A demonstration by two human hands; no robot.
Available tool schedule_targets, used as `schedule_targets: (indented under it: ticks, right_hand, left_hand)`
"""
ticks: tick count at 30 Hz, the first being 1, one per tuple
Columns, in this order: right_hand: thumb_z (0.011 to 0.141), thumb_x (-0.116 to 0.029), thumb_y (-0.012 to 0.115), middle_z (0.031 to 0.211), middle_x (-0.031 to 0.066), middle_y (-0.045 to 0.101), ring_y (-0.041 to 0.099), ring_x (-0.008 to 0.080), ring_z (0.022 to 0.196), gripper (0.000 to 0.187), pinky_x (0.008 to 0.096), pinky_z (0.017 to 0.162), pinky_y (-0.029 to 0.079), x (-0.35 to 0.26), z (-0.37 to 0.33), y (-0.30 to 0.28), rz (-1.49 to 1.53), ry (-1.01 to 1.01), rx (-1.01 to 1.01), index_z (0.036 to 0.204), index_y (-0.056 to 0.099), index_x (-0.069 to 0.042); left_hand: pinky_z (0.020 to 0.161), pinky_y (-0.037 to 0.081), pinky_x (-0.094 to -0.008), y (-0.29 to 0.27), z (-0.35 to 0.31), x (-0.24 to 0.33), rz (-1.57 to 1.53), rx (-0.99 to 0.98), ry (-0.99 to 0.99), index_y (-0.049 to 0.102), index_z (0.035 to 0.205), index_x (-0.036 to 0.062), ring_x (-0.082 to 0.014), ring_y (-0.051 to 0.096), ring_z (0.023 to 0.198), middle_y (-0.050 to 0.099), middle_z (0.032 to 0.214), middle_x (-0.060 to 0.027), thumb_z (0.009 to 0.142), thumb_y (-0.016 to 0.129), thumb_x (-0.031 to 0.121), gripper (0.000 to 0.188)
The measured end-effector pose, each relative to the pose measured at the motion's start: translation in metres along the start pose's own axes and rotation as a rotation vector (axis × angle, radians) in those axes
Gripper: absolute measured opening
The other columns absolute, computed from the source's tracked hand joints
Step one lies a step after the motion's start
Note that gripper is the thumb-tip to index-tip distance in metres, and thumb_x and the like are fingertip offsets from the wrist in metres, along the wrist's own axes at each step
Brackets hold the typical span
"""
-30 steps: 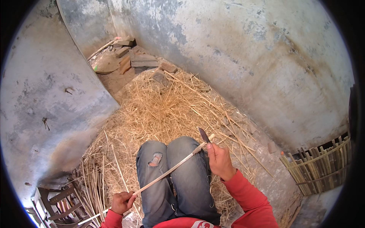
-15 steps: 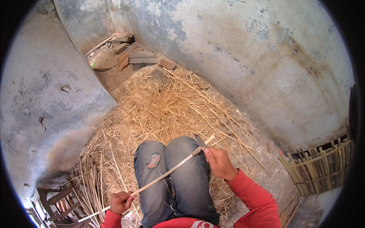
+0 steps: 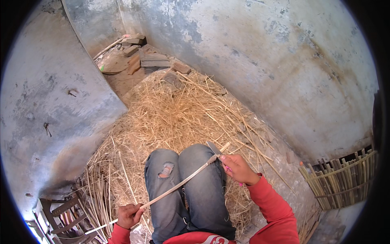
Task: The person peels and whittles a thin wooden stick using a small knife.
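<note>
A pale split-bamboo strip point(image 3: 178, 184) slants across my thighs, its far end past my right knee. Around its lower part my left hand point(image 3: 129, 215) is closed, and a thin tail of the strip sticks out to the left. My right hand point(image 3: 240, 169) grips a knife by its pink handle, which is partly covered by the fingers. The knife's blade point(image 3: 213, 148) points up and away, crossing close to the strip near its far end. A greyish lump point(image 3: 212, 159) sits on the strip beside the blade; I cannot tell what it is.
Straw-like shavings point(image 3: 170, 110) cover the floor ahead. Long strips point(image 3: 99, 191) lie at the left near a wooden frame point(image 3: 65, 215). A slatted bamboo basket point(image 3: 341, 179) stands at the right. Bricks point(image 3: 134, 40) are piled in the far corner, between worn walls point(image 3: 252, 53).
My right hand has shifted slightly right and turned, showing more of the knife's pink handle. My left hand has stayed nearly in place on the strip.
</note>
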State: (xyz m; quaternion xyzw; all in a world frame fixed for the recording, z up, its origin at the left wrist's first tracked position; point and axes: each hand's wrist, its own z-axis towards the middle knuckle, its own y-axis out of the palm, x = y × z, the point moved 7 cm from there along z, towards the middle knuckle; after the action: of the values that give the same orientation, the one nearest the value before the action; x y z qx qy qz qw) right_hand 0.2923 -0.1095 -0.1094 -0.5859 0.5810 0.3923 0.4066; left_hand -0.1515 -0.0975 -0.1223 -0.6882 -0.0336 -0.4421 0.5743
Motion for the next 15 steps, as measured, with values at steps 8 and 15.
schedule_targets:
  ticks: [8, 15]
  right_hand:
    - [0.112, -0.032, 0.050, 0.055, -0.0002, 0.048, 0.046, 0.0095, 0.044, 0.045, 0.0273, 0.044, 0.034, -0.010, 0.004, 0.007, 0.011, -0.061, 0.036, 0.078, 0.057, -0.004]
    - [0.109, -0.024, 0.053, 0.059, 0.0178, 0.054, 0.055, 0.0300, 0.047, 0.036, 0.0417, 0.049, 0.040, -0.038, -0.012, 0.003, -0.472, -0.358, 0.473, 0.085, 0.064, 0.001]
  left_hand:
    - [0.045, 0.041, -0.0338, 0.001, -0.001, -0.006, -0.038, 0.083, 0.009, 0.080, 0.099, 0.0075, -0.0201, 0.055, 0.044, 0.055, 0.055, -0.0066, 0.085, 0.082, 0.012, 0.015]
    - [0.045, 0.043, -0.0349, -0.001, 0.000, 0.001, 0.041, 0.043, 0.017, 0.080, 0.102, 0.0063, -0.0213, 0.056, 0.046, 0.056, 0.058, -0.0071, 0.086, 0.083, 0.011, 0.017]
